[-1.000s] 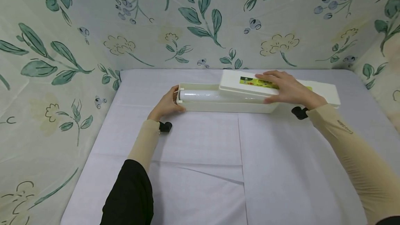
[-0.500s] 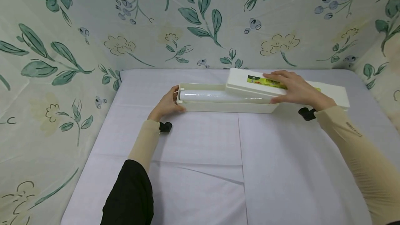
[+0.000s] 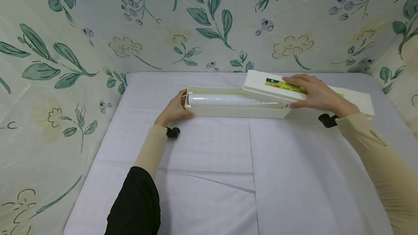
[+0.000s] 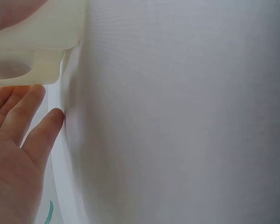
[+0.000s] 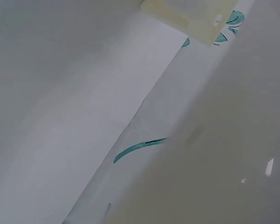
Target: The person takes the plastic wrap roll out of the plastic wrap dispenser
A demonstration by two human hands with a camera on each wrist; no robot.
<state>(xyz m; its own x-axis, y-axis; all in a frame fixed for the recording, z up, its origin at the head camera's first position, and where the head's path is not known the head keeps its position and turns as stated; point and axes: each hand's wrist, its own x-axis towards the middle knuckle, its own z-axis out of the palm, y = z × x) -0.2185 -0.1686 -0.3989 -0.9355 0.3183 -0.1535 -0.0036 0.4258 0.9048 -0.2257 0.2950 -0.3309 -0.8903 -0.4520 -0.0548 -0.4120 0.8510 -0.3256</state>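
plainly, the left hand (image 3: 174, 108) grips the box (image 3: 235, 112), the right hand (image 3: 321, 96) its lid (image 3: 258, 83).

Pale floral-printed backdrop (image 3: 241, 21), probably fabric, creased, white cloth-covered table (image 3: 222, 155), soft, even light

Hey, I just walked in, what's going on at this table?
A person has both hands on a long white box set on a table with a white cover. The left hand holds the box's left end. The right hand grips the lid, which sits at a slant over the box's right part and sticks out past that end. Much of the box is uncovered, showing a pale, shiny roll inside.
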